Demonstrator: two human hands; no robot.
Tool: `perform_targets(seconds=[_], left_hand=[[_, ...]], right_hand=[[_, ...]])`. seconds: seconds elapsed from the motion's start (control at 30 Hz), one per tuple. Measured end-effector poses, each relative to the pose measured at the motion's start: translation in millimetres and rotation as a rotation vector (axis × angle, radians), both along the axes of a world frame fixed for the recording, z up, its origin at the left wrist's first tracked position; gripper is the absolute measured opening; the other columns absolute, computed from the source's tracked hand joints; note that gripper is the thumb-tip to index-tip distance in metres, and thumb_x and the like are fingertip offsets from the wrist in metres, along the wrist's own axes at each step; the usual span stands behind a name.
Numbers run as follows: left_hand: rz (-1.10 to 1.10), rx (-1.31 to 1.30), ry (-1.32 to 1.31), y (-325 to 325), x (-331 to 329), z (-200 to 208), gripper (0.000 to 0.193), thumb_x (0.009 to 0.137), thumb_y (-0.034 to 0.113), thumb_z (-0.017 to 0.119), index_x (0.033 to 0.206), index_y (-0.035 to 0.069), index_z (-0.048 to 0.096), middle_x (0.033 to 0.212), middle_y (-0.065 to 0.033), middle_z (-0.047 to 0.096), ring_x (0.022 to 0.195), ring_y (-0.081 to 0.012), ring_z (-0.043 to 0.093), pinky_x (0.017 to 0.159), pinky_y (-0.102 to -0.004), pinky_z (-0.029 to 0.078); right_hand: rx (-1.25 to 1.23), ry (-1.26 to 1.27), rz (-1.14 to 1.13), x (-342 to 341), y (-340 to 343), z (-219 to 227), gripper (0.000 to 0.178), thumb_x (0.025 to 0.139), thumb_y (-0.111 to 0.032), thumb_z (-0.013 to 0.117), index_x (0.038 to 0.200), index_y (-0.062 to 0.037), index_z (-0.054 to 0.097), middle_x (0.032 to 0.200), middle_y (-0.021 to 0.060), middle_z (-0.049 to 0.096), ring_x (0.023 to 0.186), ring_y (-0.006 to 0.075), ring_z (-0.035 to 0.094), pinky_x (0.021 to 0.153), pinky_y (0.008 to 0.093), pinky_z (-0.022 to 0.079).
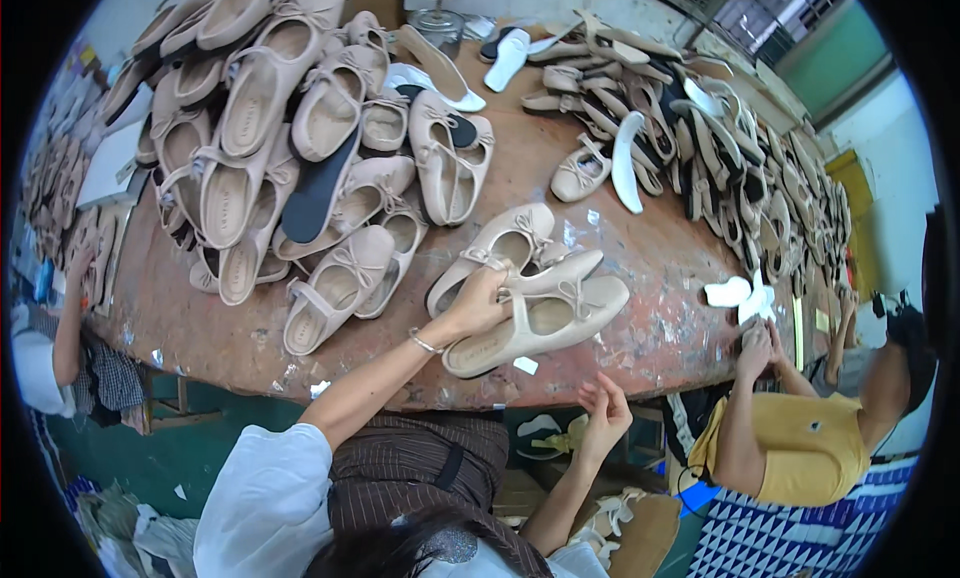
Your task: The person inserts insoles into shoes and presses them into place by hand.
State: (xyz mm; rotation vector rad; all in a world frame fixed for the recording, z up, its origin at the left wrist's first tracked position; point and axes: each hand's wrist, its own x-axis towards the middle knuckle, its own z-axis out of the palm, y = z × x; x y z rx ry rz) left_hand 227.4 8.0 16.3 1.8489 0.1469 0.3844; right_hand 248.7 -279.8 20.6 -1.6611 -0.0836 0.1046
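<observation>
My left hand (482, 303) is closed over the straps of beige flat shoes with small bows. The nearest shoe (580, 316) points its rounded toe to the right, at the front of the table. Another beige shoe (530, 221) is just behind, toe pointing away. How many of these shoes my fingers grip is partly hidden. My right hand (605, 415) is held up off the table's front edge with its fingers apart and nothing in it. A small white scrap (525, 365) rests beside the nearest shoe.
A large heap of beige shoes (255, 103) covers the table's left side; another heap (735, 168) lies at the right. White insoles (627, 158) lie around the worn brown table (490, 158). A co-worker in yellow (810, 443) handles white pieces (757, 300) at right. Another person's arm (68, 318) shows at left.
</observation>
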Motion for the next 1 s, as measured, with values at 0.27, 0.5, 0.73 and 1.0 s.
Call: perform_targets(seconds=[0.27, 0.5, 0.73, 1.0], left_hand=[[0.294, -0.328, 0.238, 68.2, -203.4, 80.7, 0.034, 0.08, 0.01, 0.081, 0.111, 0.003, 0.069, 0.135, -0.0132, 0.059, 0.123, -0.0257, 0.056, 0.106, -0.0412, 0.043], [1.27, -0.327, 0.102, 133.8, -438.9, 145.3, 0.028, 0.088, 0.01, 0.07, 0.114, 0.001, 0.067, 0.122, -0.0107, 0.062, 0.107, -0.0212, 0.059, 0.093, -0.0368, 0.046], [1.536, -0.164, -0.176, 319.8, -518.0, 102.0, 0.024, 0.096, 0.009, 0.058, 0.115, -0.002, 0.065, 0.104, -0.0076, 0.068, 0.086, -0.0164, 0.063, 0.076, -0.0327, 0.051], [1.242, 0.875, 0.669, 487.3, -503.5, -83.7, 0.03, 0.096, 0.011, 0.058, 0.119, -0.008, 0.062, 0.107, -0.0141, 0.07, 0.094, -0.0233, 0.065, 0.081, -0.0359, 0.053]], right_hand=[[0.015, 0.036, 0.09, 16.8, 20.9, -7.5, 0.021, 0.103, -0.005, 0.055, 0.115, 0.0044, 0.07, 0.091, 0.0107, 0.072, 0.08, 0.0134, 0.069, 0.073, 0.0265, 0.058], [-0.003, 0.074, 0.318, 23.5, 100.7, -19.5, 0.023, 0.103, -0.006, 0.054, 0.118, 0.0036, 0.069, 0.09, 0.0096, 0.071, 0.08, 0.0132, 0.068, 0.073, 0.0258, 0.057], [-0.115, -0.068, 0.459, 6.4, 157.3, 3.3, 0.021, 0.102, -0.002, 0.055, 0.112, 0.0037, 0.072, 0.089, 0.0081, 0.071, 0.081, 0.0121, 0.067, 0.076, 0.0256, 0.055], [-0.293, -0.184, 0.443, 65.8, 192.5, 48.4, 0.02, 0.098, -0.003, 0.058, 0.109, 0.0047, 0.073, 0.09, 0.0076, 0.074, 0.082, 0.0108, 0.067, 0.076, 0.0245, 0.053]])
